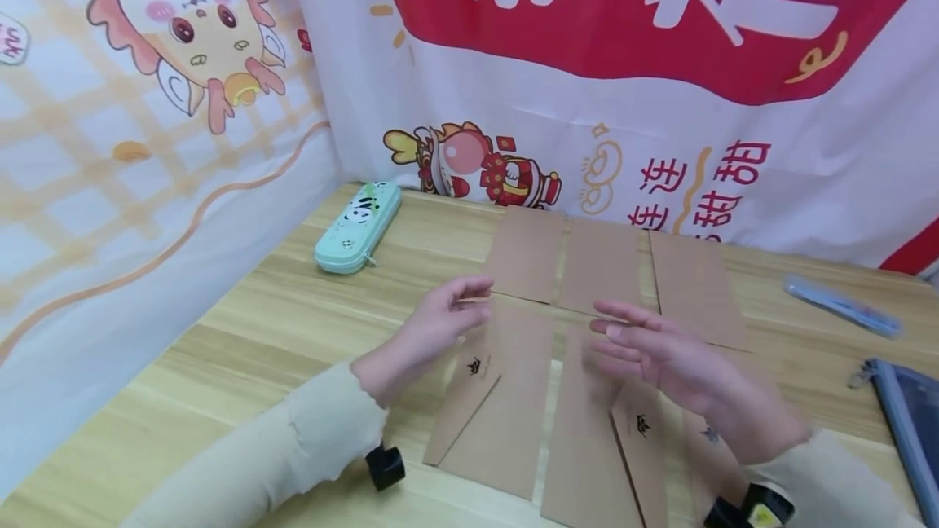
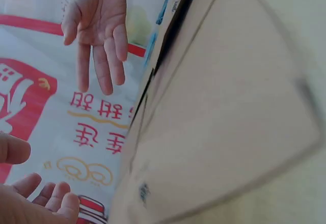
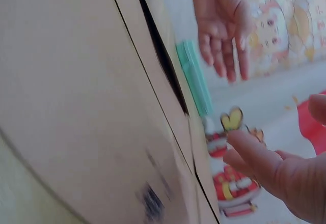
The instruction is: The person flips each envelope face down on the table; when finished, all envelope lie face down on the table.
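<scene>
My left hand (image 1: 447,318) hovers over the left side of several flat brown kraft-paper pieces, its fingers loosely bent and holding nothing. Opposite it, my right hand (image 1: 663,353) is raised over the right side with fingers apart, also without anything in its grasp. Below the left hand lies a kraft-paper piece (image 1: 513,422) with a slanted flap (image 1: 464,406) printed with a small black crown. Another front piece (image 1: 579,438) has a similar crown-printed flap (image 1: 643,438), partly behind the right hand. Three plain pieces, the middle one (image 1: 601,263) among them, form the back row.
A mint-green panda pencil case (image 1: 359,226) sits at the back left of the wooden table (image 1: 286,316). On the right are a light-blue slim object (image 1: 839,305) and a dark-blue zipped pouch (image 1: 898,422). A printed cloth (image 1: 469,80) hangs behind the table.
</scene>
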`<act>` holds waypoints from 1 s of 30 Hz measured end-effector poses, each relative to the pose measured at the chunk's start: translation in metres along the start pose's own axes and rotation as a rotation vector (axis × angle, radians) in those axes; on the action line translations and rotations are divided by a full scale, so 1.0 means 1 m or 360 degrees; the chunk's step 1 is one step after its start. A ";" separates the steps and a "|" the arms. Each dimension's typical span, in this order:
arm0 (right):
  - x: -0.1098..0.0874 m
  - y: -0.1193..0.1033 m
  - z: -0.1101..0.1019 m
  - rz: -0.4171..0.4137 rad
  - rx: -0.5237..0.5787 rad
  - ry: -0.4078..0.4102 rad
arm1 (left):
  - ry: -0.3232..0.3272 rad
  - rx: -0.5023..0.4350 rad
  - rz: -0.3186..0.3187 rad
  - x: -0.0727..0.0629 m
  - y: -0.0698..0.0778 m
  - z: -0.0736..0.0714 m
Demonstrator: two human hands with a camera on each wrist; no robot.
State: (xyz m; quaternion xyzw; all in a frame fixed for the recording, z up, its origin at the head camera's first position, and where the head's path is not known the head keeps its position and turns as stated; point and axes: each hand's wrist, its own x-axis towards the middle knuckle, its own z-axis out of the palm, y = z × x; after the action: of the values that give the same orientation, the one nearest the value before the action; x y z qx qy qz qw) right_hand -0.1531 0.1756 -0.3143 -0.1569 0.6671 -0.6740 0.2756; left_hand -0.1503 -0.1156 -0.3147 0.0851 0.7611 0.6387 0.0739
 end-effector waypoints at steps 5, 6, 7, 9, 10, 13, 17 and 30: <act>0.002 0.008 0.020 0.0019 0.0138 -0.0063 | 0.0027 -0.0047 -0.0098 -0.015 -0.013 -0.008; 0.003 0.010 0.023 0.0023 0.0160 -0.0069 | 0.0026 -0.0066 -0.0109 -0.017 -0.015 -0.009; 0.004 0.011 0.027 0.0030 0.0175 -0.0065 | 0.0029 -0.0093 -0.0131 -0.020 -0.016 -0.009; 0.006 0.014 0.034 0.0039 0.0216 -0.0045 | 0.0030 -0.0121 -0.0155 -0.025 -0.019 -0.010; 0.007 0.016 0.037 0.0046 0.0236 -0.0033 | 0.0039 -0.0136 -0.0175 -0.027 -0.019 -0.010; 0.011 0.020 0.044 0.0071 0.0271 -0.0001 | 0.0068 -0.0171 -0.0232 -0.032 -0.023 -0.011; 0.017 0.019 0.051 0.0126 0.0247 -0.0020 | 0.0066 -0.0190 -0.0258 -0.034 -0.028 -0.012; 0.024 0.012 0.060 0.0191 0.0272 -0.0021 | 0.0074 -0.0336 -0.0362 -0.028 -0.028 -0.012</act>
State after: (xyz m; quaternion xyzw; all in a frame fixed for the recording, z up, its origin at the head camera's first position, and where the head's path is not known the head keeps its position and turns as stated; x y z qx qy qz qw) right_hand -0.1355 0.1128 -0.3267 -0.0969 0.6136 -0.7097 0.3323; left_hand -0.1271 -0.1385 -0.3400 -0.0247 0.6960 0.7045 0.1366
